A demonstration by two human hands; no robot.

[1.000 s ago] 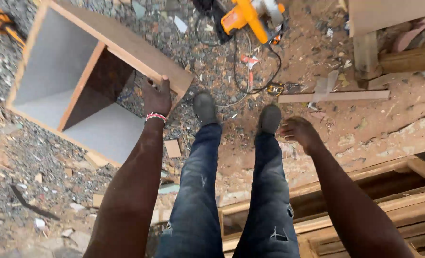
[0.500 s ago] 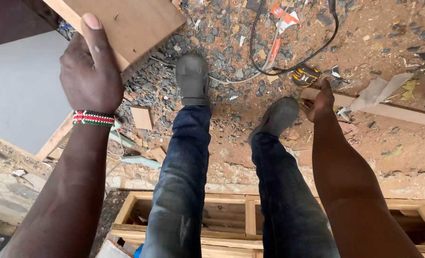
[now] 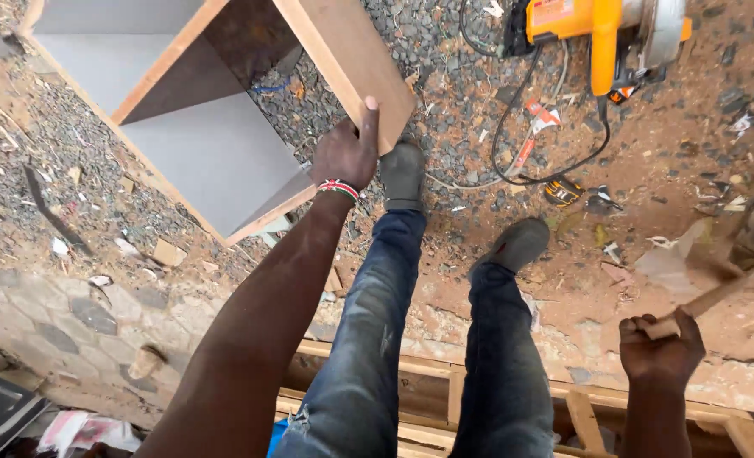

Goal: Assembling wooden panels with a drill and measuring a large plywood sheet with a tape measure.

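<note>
Wooden stick [image 3: 708, 297] blurred; cabinet [image 3: 216, 110] cut off above.

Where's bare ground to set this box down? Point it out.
Barest: the reddish dirt between the orange saw and the wood strip in the right hand. Gravel left of the wooden box, gripped by the left hand, holds scraps. Cables crowd the saw.

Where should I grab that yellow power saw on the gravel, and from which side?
Take the yellow power saw by the yellow handle bar that sticks out toward the feet, coming from above on the near side; the metal guard sits at its right end and the black cable trails off left.
</note>
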